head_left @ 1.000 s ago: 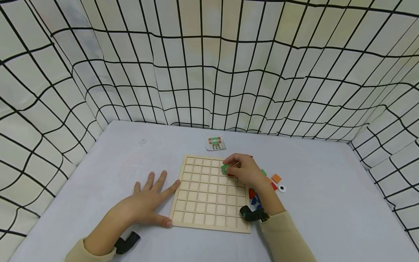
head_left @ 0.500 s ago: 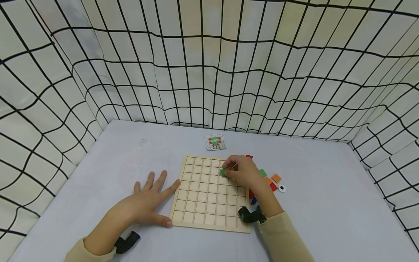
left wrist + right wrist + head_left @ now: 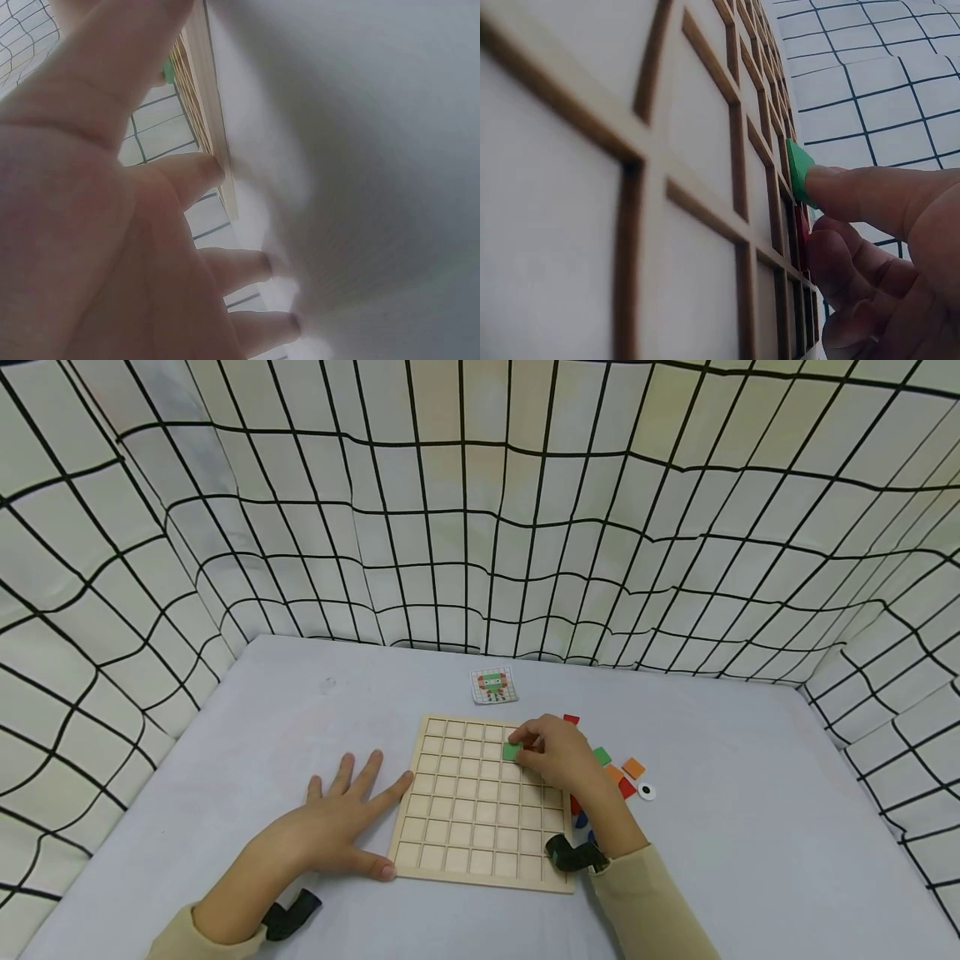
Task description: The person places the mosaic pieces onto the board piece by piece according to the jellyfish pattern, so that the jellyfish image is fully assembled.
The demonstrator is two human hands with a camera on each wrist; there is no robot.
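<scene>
A white backdrop crossed by black lines filled the upper part of the head view, and below it the pale worktop spread across the lower frame. At bottom centre lay a wooden board divided into square cells. To its left, the left hand grasped nothing; its fingers were spread, the forefinger and thumb touching the board's left edge. Over the board's upper right, the right hand had its fingers bent, pinching a green tile. A small card with a green-and-red figure lay beyond the board, just above the centre. That green tile was at a cell near the board's top right; the right wrist view showed a red piece just below it. Right of centre lay an orange tile and, near it, a white disc with a black dot.
</scene>
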